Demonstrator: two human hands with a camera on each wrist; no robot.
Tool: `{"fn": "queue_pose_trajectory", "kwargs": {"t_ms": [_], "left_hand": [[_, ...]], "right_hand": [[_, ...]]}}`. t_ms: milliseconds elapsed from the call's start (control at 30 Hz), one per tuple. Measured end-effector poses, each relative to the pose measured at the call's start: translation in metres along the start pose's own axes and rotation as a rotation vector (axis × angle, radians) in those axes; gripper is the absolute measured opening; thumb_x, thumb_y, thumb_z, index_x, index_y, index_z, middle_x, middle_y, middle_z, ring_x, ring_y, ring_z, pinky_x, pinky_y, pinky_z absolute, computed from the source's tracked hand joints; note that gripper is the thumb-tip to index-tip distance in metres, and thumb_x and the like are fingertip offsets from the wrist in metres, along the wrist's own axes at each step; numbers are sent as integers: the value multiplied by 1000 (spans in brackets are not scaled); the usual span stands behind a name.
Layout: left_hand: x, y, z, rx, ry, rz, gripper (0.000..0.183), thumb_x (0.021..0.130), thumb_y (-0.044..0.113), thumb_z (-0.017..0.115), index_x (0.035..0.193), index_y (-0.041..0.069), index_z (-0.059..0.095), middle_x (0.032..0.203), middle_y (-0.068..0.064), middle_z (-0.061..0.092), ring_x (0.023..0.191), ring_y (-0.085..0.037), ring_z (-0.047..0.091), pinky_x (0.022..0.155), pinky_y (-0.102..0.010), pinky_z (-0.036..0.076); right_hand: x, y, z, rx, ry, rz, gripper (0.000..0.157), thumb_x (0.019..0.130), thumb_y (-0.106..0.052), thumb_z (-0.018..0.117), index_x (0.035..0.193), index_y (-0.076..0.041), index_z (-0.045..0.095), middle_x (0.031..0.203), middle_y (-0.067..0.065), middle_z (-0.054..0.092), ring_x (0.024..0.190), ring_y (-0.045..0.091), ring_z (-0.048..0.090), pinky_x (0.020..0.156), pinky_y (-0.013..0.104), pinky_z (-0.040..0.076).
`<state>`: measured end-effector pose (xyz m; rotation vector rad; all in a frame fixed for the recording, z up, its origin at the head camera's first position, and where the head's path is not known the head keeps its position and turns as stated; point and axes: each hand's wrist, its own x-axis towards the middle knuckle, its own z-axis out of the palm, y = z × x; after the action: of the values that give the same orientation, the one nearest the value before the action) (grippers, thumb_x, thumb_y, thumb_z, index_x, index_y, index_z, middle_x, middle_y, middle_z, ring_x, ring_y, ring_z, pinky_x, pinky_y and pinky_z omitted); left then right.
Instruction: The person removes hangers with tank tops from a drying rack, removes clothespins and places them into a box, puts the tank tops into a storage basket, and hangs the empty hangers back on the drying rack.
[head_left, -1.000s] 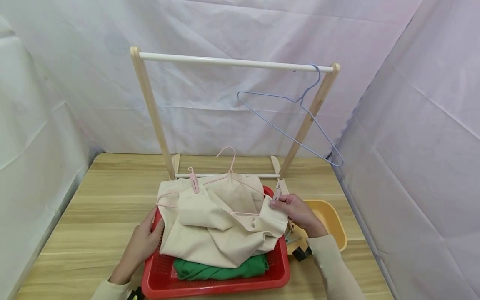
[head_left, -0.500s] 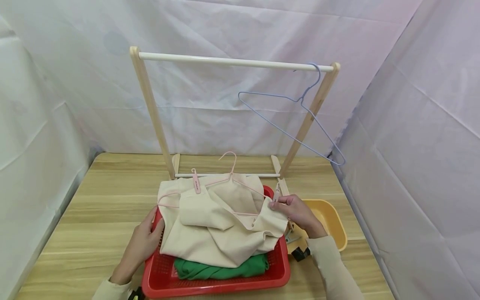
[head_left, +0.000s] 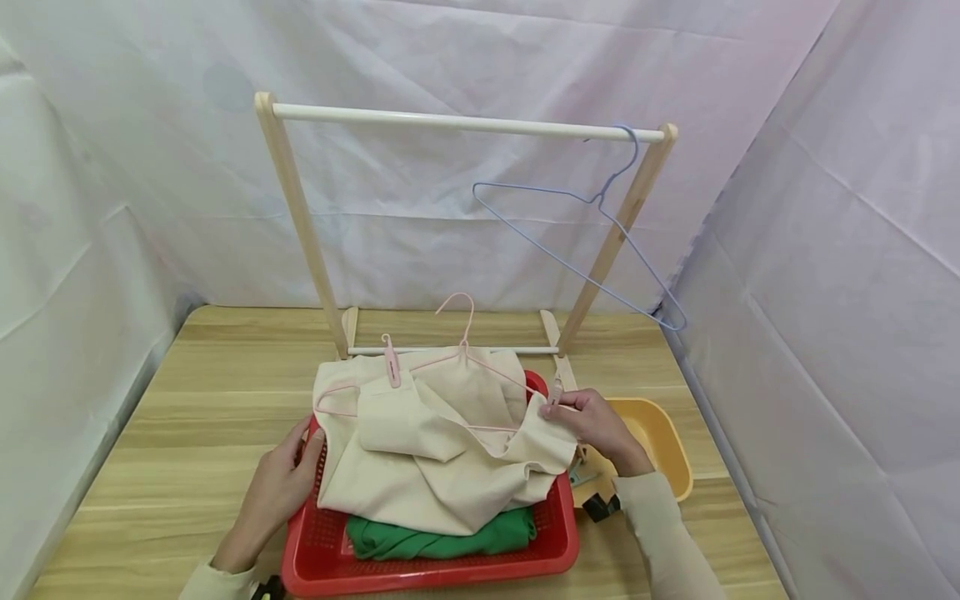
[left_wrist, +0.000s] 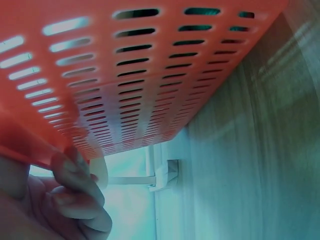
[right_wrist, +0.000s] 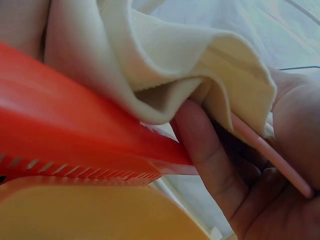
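A cream garment (head_left: pixel 450 492) lies over the red basket (head_left: pixel 431 579) with a pink hanger (head_left: pixel 465 333) at its top. One pink clothespin (head_left: pixel 392 365) clips its left part. My left hand (head_left: pixel 273 487) holds the basket's left rim, its fingers curled beneath the rim in the left wrist view. At the garment's right corner my right hand (head_left: pixel 596 425) pinches a second pink clothespin (head_left: pixel 556 392) against the cloth. In the right wrist view the thumb and fingers close around a pink strip (right_wrist: pixel 272 156) beside the cream fabric; part of it is hidden.
Green cloth (head_left: pixel 442 537) lies in the basket under the garment. A yellow tray (head_left: pixel 671 450) with clips stands to the right. Behind is a wooden rack with a white rail (head_left: pixel 457 122), where a blue hanger (head_left: pixel 577 271) hangs. White sheets surround the table (head_left: pixel 187 417).
The pink hanger's hook dipped and then rose again. The right clothespin leans a little more to the right. My left thumb has shifted slightly on the rim; the right hand stays in place.
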<state>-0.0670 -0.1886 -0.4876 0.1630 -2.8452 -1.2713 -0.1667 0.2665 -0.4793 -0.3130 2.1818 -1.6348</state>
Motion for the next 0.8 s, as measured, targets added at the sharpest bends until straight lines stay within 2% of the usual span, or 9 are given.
{"fn": "queue_pose_trajectory", "kwargs": {"t_ms": [100,267,400,500,600,800], "left_hand": [[0,1,-2,37,18,11,44,107,37,42,136,7,54,73,-5,58,57,-13,54,47,-28,46],[1,7,-10,95,41,28,47,106,36,42,134,2,58,88,-9,68,73,-17,60,58,-28,47],[3,13,-20,113,89,64,41,105,30,46,127,-1,62,88,-10,66,72,-17,57,55,-27,46],[4,19,-26,141,145,113,35,102,24,52,122,-2,64,86,-10,63,69,-17,55,52,-27,44],[5,25,-32,172,189,157,31,99,20,57,120,-3,65,88,-11,62,73,-20,55,55,-29,42],[10,42,-41,195,229,284,26,93,13,65,114,-3,68,88,-12,62,77,-24,55,59,-32,42]], "right_hand": [[0,1,-1,0,-2,-9,29,95,-19,67,109,7,71,81,4,72,66,16,69,60,34,59],[0,1,-1,-2,-7,-15,31,96,-19,67,112,7,70,83,5,72,67,16,70,61,34,59],[-1,1,-1,-3,0,-19,31,95,-20,67,112,6,71,84,5,72,67,15,69,62,34,59],[-2,1,-1,-5,3,-23,31,95,-21,67,112,5,71,85,6,72,68,15,69,63,34,59],[-2,1,0,-7,7,-22,32,95,-21,68,112,5,71,87,6,72,69,15,69,64,34,59],[-2,1,2,-7,24,-4,30,95,-19,68,111,5,71,86,6,72,68,16,70,63,34,59]]}}
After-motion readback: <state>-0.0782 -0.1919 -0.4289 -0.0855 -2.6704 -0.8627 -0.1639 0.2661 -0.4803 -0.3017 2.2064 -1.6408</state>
